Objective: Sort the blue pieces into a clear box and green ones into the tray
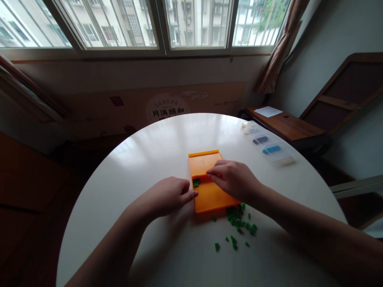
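Observation:
An orange tray (206, 195) lies flat in the middle of a round white table (149, 159). My left hand (167, 195) rests on the table against the tray's left edge, fingers curled, thumb touching the rim. My right hand (233, 179) lies over the tray with its fingers pressed together at the ridge across its middle. A few small green pieces (196, 182) sit on the tray between my hands. Several more green pieces (237, 223) are scattered on the table just in front of the tray. Whether either hand holds a piece is hidden.
A row of clear plastic boxes (269, 149) with a dark piece and a blue piece inside stands at the table's far right. Beyond it are a wooden side table (287, 125) with a sheet of paper, a wall and a window.

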The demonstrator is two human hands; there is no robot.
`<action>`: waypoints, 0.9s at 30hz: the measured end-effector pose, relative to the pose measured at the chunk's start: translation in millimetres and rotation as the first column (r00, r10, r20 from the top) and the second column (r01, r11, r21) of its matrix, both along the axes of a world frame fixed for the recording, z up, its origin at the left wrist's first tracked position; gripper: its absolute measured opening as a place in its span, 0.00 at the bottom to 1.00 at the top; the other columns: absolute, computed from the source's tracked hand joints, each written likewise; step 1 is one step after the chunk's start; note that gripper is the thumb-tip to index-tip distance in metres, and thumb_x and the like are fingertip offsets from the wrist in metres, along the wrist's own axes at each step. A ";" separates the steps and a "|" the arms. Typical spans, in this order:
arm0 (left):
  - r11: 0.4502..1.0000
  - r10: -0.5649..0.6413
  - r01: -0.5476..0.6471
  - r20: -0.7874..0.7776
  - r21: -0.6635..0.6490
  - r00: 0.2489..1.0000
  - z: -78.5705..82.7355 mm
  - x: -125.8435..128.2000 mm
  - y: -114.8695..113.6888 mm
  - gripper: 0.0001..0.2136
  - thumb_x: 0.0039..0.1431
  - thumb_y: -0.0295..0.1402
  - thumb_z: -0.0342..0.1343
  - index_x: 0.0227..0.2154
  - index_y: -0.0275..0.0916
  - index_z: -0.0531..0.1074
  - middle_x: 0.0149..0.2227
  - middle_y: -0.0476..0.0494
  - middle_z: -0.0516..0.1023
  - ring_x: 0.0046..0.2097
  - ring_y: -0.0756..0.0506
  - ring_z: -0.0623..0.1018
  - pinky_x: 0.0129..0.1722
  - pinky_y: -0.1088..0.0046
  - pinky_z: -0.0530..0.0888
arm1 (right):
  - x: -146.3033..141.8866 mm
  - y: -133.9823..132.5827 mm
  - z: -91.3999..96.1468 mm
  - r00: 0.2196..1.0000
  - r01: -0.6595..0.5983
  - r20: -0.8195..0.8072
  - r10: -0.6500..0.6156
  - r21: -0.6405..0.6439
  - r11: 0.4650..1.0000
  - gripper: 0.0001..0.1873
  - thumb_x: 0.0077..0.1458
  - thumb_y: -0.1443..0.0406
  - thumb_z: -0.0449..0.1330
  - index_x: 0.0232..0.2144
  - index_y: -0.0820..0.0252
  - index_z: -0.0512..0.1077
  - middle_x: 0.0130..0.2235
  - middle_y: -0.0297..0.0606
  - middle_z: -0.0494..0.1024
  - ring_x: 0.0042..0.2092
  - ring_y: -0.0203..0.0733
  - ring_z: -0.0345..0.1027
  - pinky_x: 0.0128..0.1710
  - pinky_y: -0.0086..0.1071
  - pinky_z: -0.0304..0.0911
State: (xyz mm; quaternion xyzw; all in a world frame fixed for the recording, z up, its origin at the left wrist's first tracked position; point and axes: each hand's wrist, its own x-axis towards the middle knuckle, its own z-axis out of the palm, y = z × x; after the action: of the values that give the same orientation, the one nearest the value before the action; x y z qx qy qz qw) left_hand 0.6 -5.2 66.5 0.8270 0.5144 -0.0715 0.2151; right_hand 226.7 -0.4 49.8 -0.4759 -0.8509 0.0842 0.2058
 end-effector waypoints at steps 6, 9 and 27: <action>0.999 0.021 -0.020 0.010 -0.036 1.000 -5.3 -3.6 3.9 0.24 0.62 0.54 0.41 0.23 0.42 0.69 0.28 0.46 0.77 0.28 0.46 0.71 0.25 0.70 0.60 | 59.7 0.8 40.8 0.981 0.095 0.186 -0.045 -0.265 0.960 0.09 0.54 0.61 0.59 0.31 0.53 0.80 0.32 0.33 0.81 0.32 0.39 0.72 0.30 0.31 0.59; 0.999 0.028 -0.027 0.005 -0.041 1.000 -5.3 -4.4 4.2 0.24 0.61 0.55 0.41 0.24 0.42 0.69 0.28 0.46 0.76 0.28 0.46 0.71 0.24 0.70 0.59 | 71.3 -2.5 43.9 0.930 0.101 0.366 0.044 -0.368 0.924 0.06 0.48 0.63 0.61 0.28 0.52 0.79 0.29 0.32 0.80 0.30 0.40 0.70 0.26 0.31 0.55; 1.000 0.011 -0.011 0.000 -0.012 1.000 -6.2 -3.2 4.2 0.23 0.60 0.53 0.44 0.22 0.41 0.68 0.27 0.46 0.76 0.26 0.47 0.70 0.24 0.70 0.59 | 69.8 10.9 40.3 0.961 0.009 0.262 0.091 -0.358 0.933 0.08 0.53 0.64 0.59 0.30 0.55 0.79 0.31 0.34 0.80 0.31 0.38 0.71 0.29 0.30 0.59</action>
State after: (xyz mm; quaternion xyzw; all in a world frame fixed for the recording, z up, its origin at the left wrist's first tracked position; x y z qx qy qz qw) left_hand -2.6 -1.1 60.3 0.8229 0.5186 -0.0733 0.2204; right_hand 296.5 10.5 90.1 -0.4943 -0.8516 0.1745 -0.0055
